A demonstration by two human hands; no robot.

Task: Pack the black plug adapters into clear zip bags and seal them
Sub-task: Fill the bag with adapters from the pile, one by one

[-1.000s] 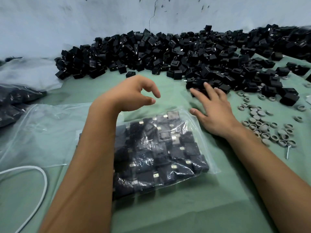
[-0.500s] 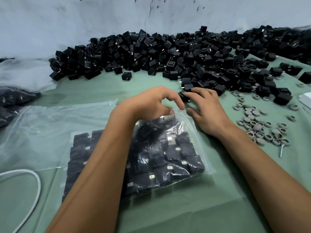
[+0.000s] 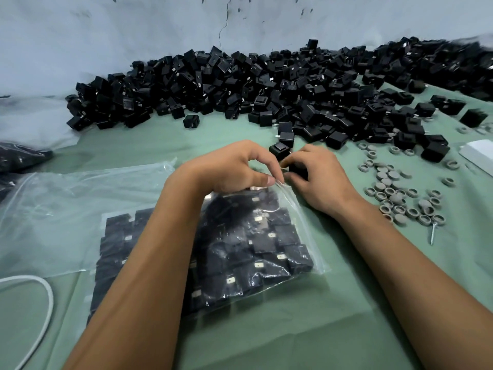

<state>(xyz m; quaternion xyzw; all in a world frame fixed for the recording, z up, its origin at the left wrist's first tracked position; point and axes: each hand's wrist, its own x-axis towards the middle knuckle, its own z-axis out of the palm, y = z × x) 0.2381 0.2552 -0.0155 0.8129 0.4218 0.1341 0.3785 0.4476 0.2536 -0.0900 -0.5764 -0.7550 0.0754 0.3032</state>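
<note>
1. Bare green cloth (image 3: 280, 329) is seen near and right of the filled zip bag (image 3: 256, 244); the far edge is lined by a heap of black plug adapters (image 3: 240, 86), and grey rings (image 3: 394, 193) lie to the right.
2. The bag is glossy, crinkled clear film over blocky, squarish adapters.
3. The bag's far lip is pinched by the left hand (image 3: 234, 166), its fingers curled. An adapter (image 3: 298, 169) is gripped by the curled right hand (image 3: 320, 177) just beside that opening.

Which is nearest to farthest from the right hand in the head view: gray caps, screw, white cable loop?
From the right hand:
1. Gray caps, scattered just to its right.
2. Screw, at the near right edge of the caps.
3. White cable loop, far left, beyond the filled bag.
</note>
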